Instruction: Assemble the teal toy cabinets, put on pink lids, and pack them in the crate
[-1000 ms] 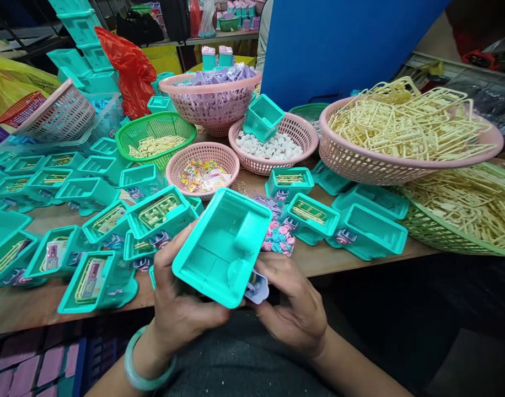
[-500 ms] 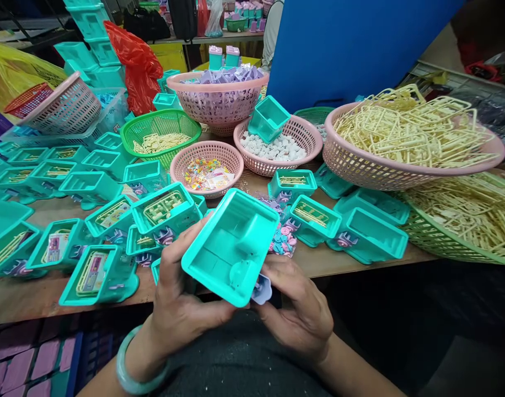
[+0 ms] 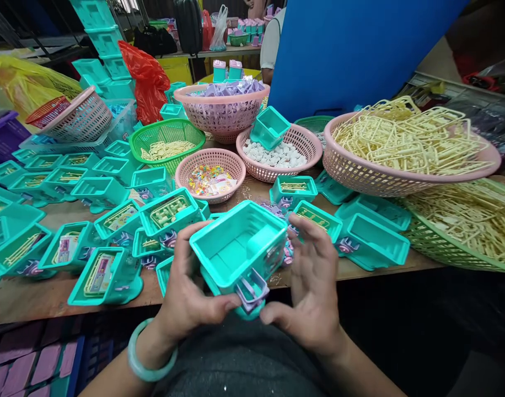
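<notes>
teal box (image 3: 236, 248) with a small lilac piece (image 3: 250, 289) at its near edge sits above the lap, grasped by the left hand (image 3: 186, 298); the right hand (image 3: 312, 286) touches its side, fingers loose. beyond, the table (image 3: 37, 300) carries more teal boxes (image 3: 101, 275) and pink baskets (image 3: 211, 173).

A long brown wooden worktable (image 3: 37, 300) runs across the front, and its surface is worn. A big flat blue board (image 3: 352, 49) stands upright behind it. Further back, a second wooden table (image 3: 219, 53) stands in a dim area with dark metal racks (image 3: 16, 33). The light is soft and even.
</notes>
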`<state>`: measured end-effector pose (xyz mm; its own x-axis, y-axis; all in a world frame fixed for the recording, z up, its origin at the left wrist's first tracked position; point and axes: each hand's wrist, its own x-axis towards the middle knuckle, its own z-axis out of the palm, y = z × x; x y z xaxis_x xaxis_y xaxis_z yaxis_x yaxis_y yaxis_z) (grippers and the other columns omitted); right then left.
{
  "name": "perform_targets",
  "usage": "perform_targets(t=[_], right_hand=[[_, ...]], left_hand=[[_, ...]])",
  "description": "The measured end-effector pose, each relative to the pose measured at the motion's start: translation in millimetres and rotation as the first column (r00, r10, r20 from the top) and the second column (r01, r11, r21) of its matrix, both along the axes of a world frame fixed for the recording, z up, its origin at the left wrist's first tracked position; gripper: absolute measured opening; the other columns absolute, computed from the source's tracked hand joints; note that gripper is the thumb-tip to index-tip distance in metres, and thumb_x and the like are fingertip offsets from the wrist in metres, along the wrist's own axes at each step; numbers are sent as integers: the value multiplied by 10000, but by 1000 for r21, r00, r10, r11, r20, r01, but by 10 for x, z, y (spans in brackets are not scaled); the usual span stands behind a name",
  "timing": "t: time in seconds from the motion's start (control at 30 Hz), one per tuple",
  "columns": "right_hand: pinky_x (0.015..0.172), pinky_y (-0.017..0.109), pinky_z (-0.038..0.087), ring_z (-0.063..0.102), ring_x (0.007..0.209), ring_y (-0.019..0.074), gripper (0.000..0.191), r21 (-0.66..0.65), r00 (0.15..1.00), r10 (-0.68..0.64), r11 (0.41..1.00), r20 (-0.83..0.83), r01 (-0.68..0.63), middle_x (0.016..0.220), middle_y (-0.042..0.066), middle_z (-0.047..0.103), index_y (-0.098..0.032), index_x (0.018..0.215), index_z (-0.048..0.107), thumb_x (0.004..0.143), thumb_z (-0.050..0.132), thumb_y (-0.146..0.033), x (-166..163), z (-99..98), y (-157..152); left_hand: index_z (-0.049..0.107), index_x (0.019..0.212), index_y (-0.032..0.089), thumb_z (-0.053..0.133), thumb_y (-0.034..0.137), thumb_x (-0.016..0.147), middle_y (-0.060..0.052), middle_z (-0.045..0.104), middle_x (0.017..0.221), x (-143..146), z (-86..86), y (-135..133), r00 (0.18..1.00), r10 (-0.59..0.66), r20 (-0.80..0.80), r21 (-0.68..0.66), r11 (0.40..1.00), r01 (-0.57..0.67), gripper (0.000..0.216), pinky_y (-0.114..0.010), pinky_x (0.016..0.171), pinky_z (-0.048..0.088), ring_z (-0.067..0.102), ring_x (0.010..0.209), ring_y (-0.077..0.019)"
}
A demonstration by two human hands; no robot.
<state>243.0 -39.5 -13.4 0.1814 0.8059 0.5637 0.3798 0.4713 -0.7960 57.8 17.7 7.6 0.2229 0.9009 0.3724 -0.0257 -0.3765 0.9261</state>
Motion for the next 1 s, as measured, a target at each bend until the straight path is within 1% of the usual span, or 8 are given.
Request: perform_targets(t=[0.1,0.17,0.27,0.47,0.67,0.87,0.93,1.0], right_hand=[[1142,504,487,502,1432,348,1065,-277,936,212,916,-280,-290,1561,138,488,-305,1613,284,765,767,-733,59,4,66],[1157,490,466,519,1420,332,1053,-354,866,235,841,-442,-409,1563,106,510,-340,1602,290,755,811,-688,71,24,89],[1141,472,477,551,1385,318,1064,-383,808,190,805,-557,-453,1533,82,547,-361,1583,309,721,889,-592,53,62,104],[1051,446,552,619,1298,309,1194,-405,747,134,771,-651,-491,1505,88,562,-379,1582,267,625,969,-510,17,107,112],[1174,487,457,536,1403,313,1083,-410,829,160,809,-535,-421,1556,85,509,-368,1603,255,741,892,-526,-7,55,73],[1258,617,301,309,1560,348,1067,-386,947,254,868,-197,-313,1692,46,282,-464,1623,160,797,824,-590,99,125,47],[1279,619,251,256,1582,352,956,-313,949,316,901,-1,-300,1692,27,269,-473,1575,324,781,848,-567,171,241,61],[1302,600,195,312,1561,338,670,-242,914,369,914,170,-325,1631,27,381,-419,1401,580,797,860,-492,225,365,88]], left_hand=[[473,1324,302,863,652,691,-78,678,1253,1,30,-29,994,-98,38,-159,982,103,822,-393,886,633,715,1108,-299],[399,1379,306,891,691,609,-110,629,1354,-20,24,-52,990,-141,-2,-273,953,135,991,-474,988,588,661,1213,-354],[319,1415,284,909,718,530,-155,582,1392,-53,3,-77,974,-158,-162,-338,936,96,1149,-607,1073,491,588,1271,-425],[270,1450,249,805,698,670,-178,533,1381,-56,-43,-86,941,-162,-298,-249,965,88,1048,-671,1074,439,542,1273,-441],[245,1481,279,814,658,703,-168,499,1453,-52,-125,-73,949,-207,-238,-254,956,145,1036,-629,1089,464,538,1319,-415],[274,1504,262,838,549,689,-159,551,1392,-84,-89,-39,938,-114,-329,-44,993,106,1031,-598,1046,519,595,1270,-408],[267,1523,266,872,526,642,-168,536,1410,-111,-58,-22,912,-91,-401,8,995,103,1100,-620,1039,522,590,1279,-434],[251,1542,279,900,518,602,-176,511,1442,-135,-30,-9,886,-81,-456,59,991,121,1167,-636,1034,526,587,1288,-454]])
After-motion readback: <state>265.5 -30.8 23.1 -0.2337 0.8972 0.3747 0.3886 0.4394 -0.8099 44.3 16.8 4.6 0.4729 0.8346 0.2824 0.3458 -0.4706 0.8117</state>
